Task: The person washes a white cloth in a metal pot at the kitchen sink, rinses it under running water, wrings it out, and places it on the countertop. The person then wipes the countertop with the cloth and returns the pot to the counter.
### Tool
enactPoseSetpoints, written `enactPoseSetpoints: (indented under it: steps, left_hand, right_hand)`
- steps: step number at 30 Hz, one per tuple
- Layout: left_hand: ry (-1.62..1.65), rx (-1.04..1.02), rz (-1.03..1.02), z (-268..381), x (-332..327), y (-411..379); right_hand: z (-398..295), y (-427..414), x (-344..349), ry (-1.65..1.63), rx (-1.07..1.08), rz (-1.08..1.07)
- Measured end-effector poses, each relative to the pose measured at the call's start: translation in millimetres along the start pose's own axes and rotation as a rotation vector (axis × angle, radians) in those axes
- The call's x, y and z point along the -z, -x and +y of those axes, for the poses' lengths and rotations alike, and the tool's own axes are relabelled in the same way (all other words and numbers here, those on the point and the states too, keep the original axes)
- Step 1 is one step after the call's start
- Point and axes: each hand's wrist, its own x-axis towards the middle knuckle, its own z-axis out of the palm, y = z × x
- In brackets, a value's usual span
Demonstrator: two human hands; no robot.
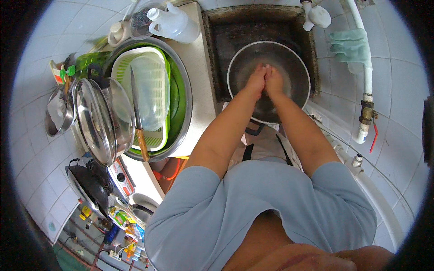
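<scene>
Both of my hands are inside a round metal pot (288,105) with a pale rim and a dark side handle. The pot stands at the front of a dark, stained sink (234,20). My left hand (256,81) and my right hand (273,80) meet near the pot's middle, touching along their thumb sides. Their fingers point away from me, with the tips partly hidden. What looks like cloudy liquid lies in the pot around them. Whether anything is between the fingers cannot be made out.
A faucet (315,17) juts over the sink's far right. On the left counter, a metal basin (187,115) holds a green-and-white basket (117,67) and a wooden-handled knife (142,145). A plastic jug (183,28) stands behind. Rubber gloves (351,47) hang on the right pipe.
</scene>
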Motion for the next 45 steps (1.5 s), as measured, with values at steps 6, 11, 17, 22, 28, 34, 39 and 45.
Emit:
enactPoseSetpoints:
  steps: [6,11,17,22,28,34,39,45]
  left_hand:
    - [-1.304,-0.927,0.11,43,7,75]
    - [-1.354,-0.791,0.629,32,29,149]
    - [-0.093,0.107,0.404,7,44,165]
    - [0.387,0.057,0.201,-28,69,148]
    - [0.268,0.049,0.387,-22,53,144]
    - [0.156,0.017,0.424,-13,46,146]
    - [0.087,-0.013,0.452,-10,43,145]
    - [0.139,-0.032,0.411,-13,45,147]
  right_hand:
    - [22,-6,-13,0.12,0.057,-0.089]
    - [-9,20,0,0.176,0.091,-0.293]
    - [16,30,-12,0.436,0.254,-0.391]
    - [2,52,7,0.761,0.152,-0.643]
    - [-33,57,23,0.213,0.333,-0.98]
    - [-62,48,-8,-0.161,0.724,-0.39]
    - [-76,-28,-28,0.497,0.808,-0.221]
    - [-57,-84,22,0.68,0.44,0.026]
